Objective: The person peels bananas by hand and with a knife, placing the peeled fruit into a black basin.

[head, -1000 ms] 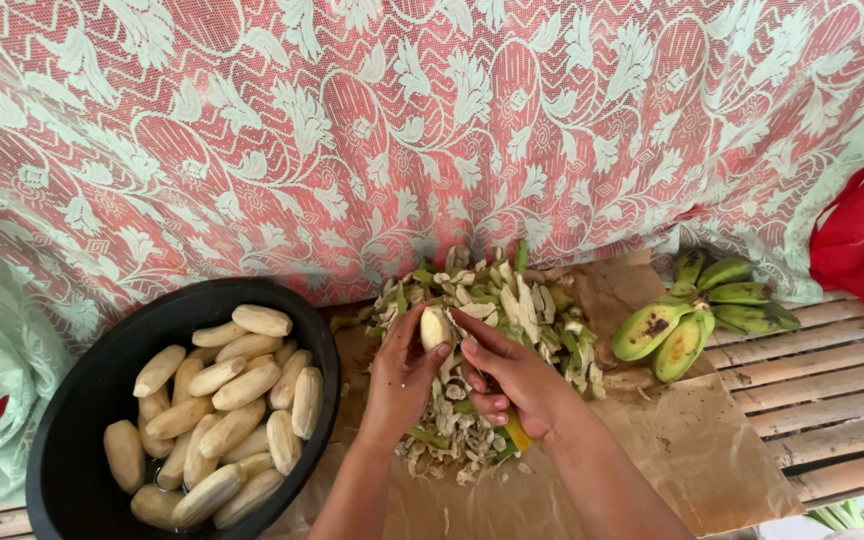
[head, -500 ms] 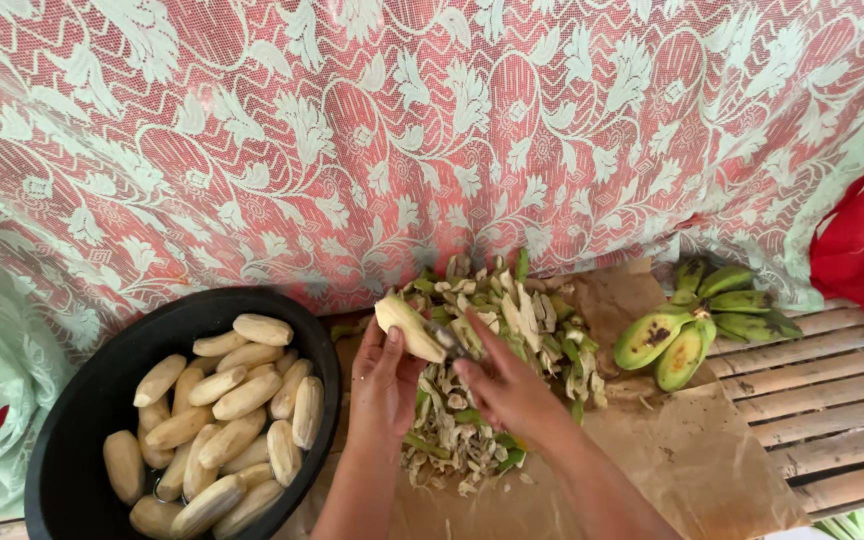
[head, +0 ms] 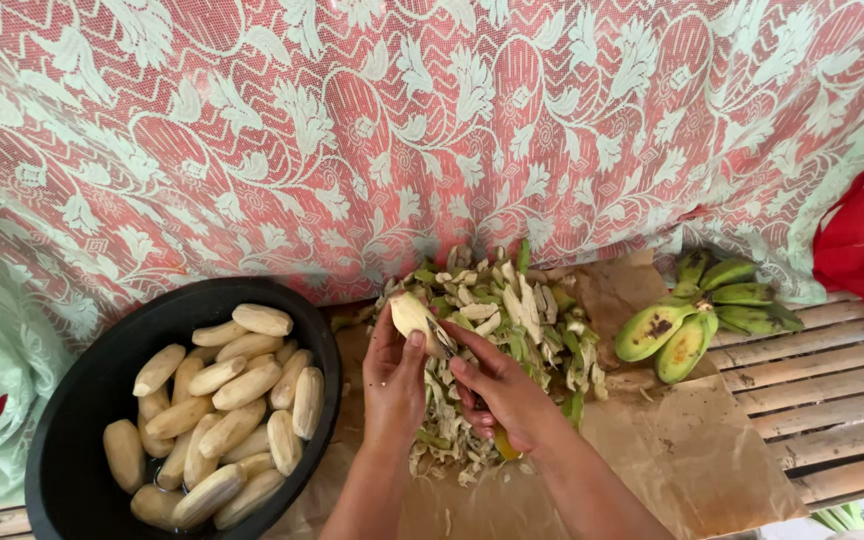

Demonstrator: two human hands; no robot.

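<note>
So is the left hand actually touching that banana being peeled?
Touching. The head view shows the left hand gripping the peeled banana, with the thumb pressed against its pale side above the peel pile.

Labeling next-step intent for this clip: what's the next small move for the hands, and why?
Probably carry the peeled banana left and drop it into the black basin. The left hand holds it looking fully pale, the right hand with the knife at it, and the basin holds other peeled bananas.
</note>
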